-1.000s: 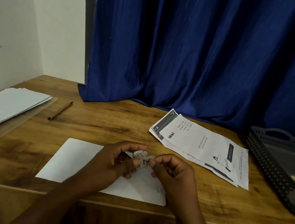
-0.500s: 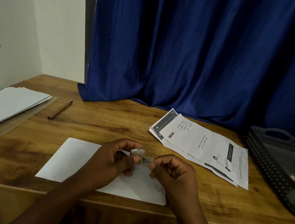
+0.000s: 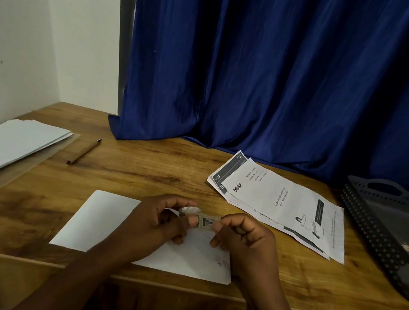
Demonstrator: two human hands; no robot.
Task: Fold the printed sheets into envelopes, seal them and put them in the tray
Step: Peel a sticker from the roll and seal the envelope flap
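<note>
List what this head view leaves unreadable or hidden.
- Small item pinched between left hand and right hand: too small, fingers cover its ends.
- Envelope: middle hidden under the hands.
- Tray: cut by the right edge.
- Printed sheets: small print illegible.

Two bare forearms are seen, entering from the lower edge of the view. No sleeve, watch, ring or bracelet is shown on either. The left hand and the right hand are both uncovered, without gloves. Short, unpainted nails are visible on the fingertips of the left hand. The rest of the person is cut off by the frame.
</note>
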